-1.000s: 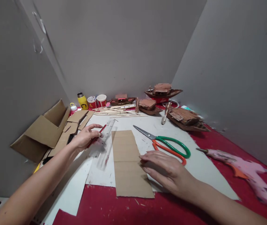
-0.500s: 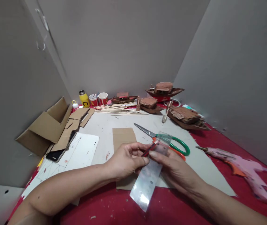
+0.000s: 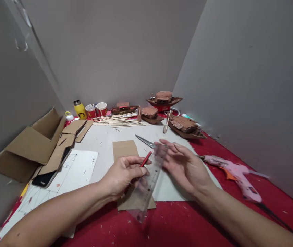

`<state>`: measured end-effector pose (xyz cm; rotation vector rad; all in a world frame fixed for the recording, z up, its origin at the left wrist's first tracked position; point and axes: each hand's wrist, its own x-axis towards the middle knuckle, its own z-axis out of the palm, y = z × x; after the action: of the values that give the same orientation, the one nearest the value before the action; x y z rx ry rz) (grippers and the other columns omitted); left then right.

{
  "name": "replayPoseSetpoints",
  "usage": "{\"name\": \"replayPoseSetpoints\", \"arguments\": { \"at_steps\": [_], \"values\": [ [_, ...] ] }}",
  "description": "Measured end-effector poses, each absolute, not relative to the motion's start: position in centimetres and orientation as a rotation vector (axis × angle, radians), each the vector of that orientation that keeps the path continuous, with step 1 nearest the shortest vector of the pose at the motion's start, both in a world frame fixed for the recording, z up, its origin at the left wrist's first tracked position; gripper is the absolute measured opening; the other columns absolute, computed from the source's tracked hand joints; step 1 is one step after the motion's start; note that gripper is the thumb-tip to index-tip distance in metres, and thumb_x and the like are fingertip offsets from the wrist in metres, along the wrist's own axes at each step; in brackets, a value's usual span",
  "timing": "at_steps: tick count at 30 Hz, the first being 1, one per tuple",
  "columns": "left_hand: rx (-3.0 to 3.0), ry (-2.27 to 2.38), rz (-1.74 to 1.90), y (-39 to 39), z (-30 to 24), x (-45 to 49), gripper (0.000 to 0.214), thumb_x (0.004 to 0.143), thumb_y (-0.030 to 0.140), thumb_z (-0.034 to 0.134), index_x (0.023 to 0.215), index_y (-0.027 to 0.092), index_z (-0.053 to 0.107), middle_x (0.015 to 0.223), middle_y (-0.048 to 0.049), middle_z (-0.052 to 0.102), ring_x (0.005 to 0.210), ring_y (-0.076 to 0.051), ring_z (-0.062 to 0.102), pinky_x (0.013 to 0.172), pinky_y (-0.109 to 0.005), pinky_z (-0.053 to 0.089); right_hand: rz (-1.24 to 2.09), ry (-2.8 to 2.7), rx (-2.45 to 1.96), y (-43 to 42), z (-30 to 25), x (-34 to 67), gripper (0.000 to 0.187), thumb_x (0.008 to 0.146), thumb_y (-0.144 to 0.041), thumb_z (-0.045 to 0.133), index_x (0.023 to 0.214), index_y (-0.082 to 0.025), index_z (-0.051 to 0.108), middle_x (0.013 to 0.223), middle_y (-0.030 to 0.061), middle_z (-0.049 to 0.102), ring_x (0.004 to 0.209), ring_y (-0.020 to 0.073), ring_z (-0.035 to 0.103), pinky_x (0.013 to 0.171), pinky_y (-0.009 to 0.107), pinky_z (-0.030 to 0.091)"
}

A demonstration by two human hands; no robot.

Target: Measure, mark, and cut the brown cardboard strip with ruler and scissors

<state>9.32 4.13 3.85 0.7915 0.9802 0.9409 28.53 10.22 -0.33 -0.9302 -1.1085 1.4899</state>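
My left hand (image 3: 127, 173) is closed, pinching a red pencil (image 3: 145, 159) together with a clear plastic ruler (image 3: 148, 185). The ruler slants upward to the right, tilted above the table. My right hand (image 3: 187, 168) is open beside its upper end, fingers spread and partly behind the ruler; whether they touch it I cannot tell. Beneath my left hand lies a rectangular piece of cardboard (image 3: 124, 148). Behind the ruler, a pair of scissors (image 3: 144, 140) shows its blades; the handles are hidden by the ruler and my right hand.
A pink glue gun (image 3: 236, 171) lies at the right. Model boats (image 3: 183, 124) and thin wooden sticks (image 3: 120, 120) are at the back. On the left are a cardboard box (image 3: 25, 147), a phone (image 3: 46, 178), a drawn-on white sheet (image 3: 84, 168), a yellow bottle (image 3: 80, 110) and paper cups (image 3: 101, 109).
My right hand has loosened from the ruler and spread its fingers. The ruler and pencil stay in my left hand, turned slightly. The camera view has swung to the right.
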Motion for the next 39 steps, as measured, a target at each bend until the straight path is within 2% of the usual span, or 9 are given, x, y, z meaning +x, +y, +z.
{"name": "replayPoseSetpoints", "arguments": {
  "at_steps": [7,11,14,19,21,24,29,35,39],
  "values": [
    [0.877,1.005,0.866,4.5,3.4,8.9,0.031,0.061,0.026,0.081,0.086,0.011,0.069,0.061,0.0030,0.061,0.046,-0.009,0.054,0.047,-0.022,0.047,0.157,-2.232,-0.643,8.3,1.2,29.1,0.043,0.090,-0.016,0.055,0.131,-0.030,0.056,0.133,0.0095,0.063,0.131,0.0302,0.049,0.113,0.059,0.028],
    [0.921,0.998,0.756,4.3,2.5,9.4,0.027,0.059,0.027,0.079,0.079,0.012,0.071,0.055,0.0026,0.059,0.046,-0.009,0.054,0.049,-0.022,0.047,-0.018,-2.558,-0.480,7.3,1.4,28.5,0.036,0.096,-0.010,0.040,0.124,-0.018,0.060,0.102,0.0128,0.072,0.097,0.0252,0.065,0.104,0.059,0.037],
    [0.946,1.008,0.678,4.2,2.1,9.3,0.029,0.059,0.027,0.077,0.082,0.011,0.073,0.054,0.0018,0.059,0.045,-0.010,0.054,0.050,-0.024,0.048,-0.020,-2.603,-0.434,7.5,1.7,28.6,0.029,0.100,-0.013,0.039,0.112,-0.014,0.065,0.085,0.0115,0.069,0.080,0.0215,0.062,0.083,0.043,0.051],
    [0.996,1.062,0.655,3.9,3.7,6.8,0.033,0.063,0.025,0.078,0.093,0.012,0.071,0.061,0.0031,0.059,0.047,-0.009,0.054,0.051,-0.024,0.045,-0.104,-2.487,-0.488,9.4,2.2,30.6,0.026,0.098,-0.015,0.045,0.103,-0.013,0.070,0.086,0.0141,0.072,0.075,0.0223,0.065,0.066,0.035,0.051],
    [1.090,1.157,0.728,4.0,4.9,4.8,0.037,0.069,0.028,0.076,0.103,0.014,0.069,0.064,0.0045,0.057,0.049,-0.009,0.053,0.052,-0.023,0.044,0.016,-2.347,-0.699,10.1,2.6,31.5,0.022,0.095,-0.017,0.050,0.102,-0.015,0.072,0.089,0.0132,0.074,0.076,0.0231,0.068,0.066,0.035,0.052],
    [1.318,1.379,0.856,4.5,6.0,1.8,0.040,0.073,0.031,0.072,0.109,0.015,0.067,0.073,0.0020,0.060,0.057,-0.010,0.052,0.054,-0.022,0.042,0.597,-2.014,-1.016,10.3,3.4,31.8,0.014,0.089,-0.028,0.062,0.090,-0.018,0.071,0.080,0.0075,0.075,0.071,0.0205,0.070,0.061,0.029,0.052],
    [1.514,1.638,0.667,5.2,4.6,-1.5,0.043,0.076,0.040,0.062,0.109,0.013,0.065,0.059,0.0040,0.055,0.047,-0.014,0.052,0.050,-0.027,0.042,1.613,-1.586,-0.930,9.5,3.4,30.1,0.032,0.080,-0.047,0.072,0.082,-0.016,0.061,0.069,0.0041,0.073,0.046,0.0127,0.064,0.046,0.023,0.048],
    [1.642,1.762,0.724,4.6,5.3,-0.1,0.040,0.076,0.042,0.067,0.107,0.018,0.068,0.057,0.0040,0.053,0.049,-0.014,0.047,0.047,-0.024,0.032,2.050,-1.430,-0.703,8.4,2.0,28.6,0.035,0.083,-0.047,0.070,0.082,-0.013,0.061,0.059,0.0025,0.070,0.037,0.0094,0.059,0.038,0.018,0.043],
    [1.316,1.190,0.764,4.4,6.3,4.5,0.048,0.079,0.052,0.067,0.111,0.018,0.064,0.059,0.0052,0.054,0.047,-0.012,0.049,0.048,-0.024,0.043,2.193,-1.373,-0.666,7.5,1.5,27.8,0.034,0.083,-0.046,0.070,0.085,-0.012,0.064,0.054,-0.0002,0.067,0.033,0.0077,0.054,0.033,0.015,0.038]
  ]
}}
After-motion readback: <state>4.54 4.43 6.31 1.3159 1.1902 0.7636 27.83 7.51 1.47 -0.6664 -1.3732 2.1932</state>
